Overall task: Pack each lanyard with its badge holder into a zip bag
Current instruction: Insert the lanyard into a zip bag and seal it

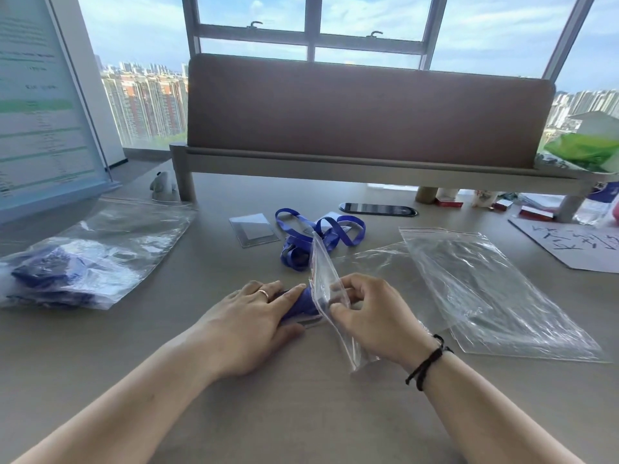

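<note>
I am working at the near middle of the table (301, 413), and the zip bag (326, 289) I am filling is my landmark. My left hand (254, 316) is lying nearly flat just left of the bag's mouth, its fingers (288, 293) straight and close together, pressing a bundled blue lanyard (303, 304) toward the opening. My right hand (371, 316) is pinching the bag's rim, thumb and fingers curled on the plastic, holding the mouth up and open. A clear edge is showing under the lanyard, likely its badge holder, but I cannot tell for sure.

What worries me: the film is thin and slick, so my pinch may be slipping and the mouth collapsing before the bundle is through. The bundle is loose too; a loop could be catching on the rim, or unrolling and leaving the holder outside.

Just beyond the bag, a tangle of loose lanyards (321, 236) is lying close enough to snag on the raised corner. A badge holder (254, 231) is sitting beyond and left of the bag. Empty bags (485, 283) are spread to its right, and a filled bag (77, 262) is resting well to its left.
</note>
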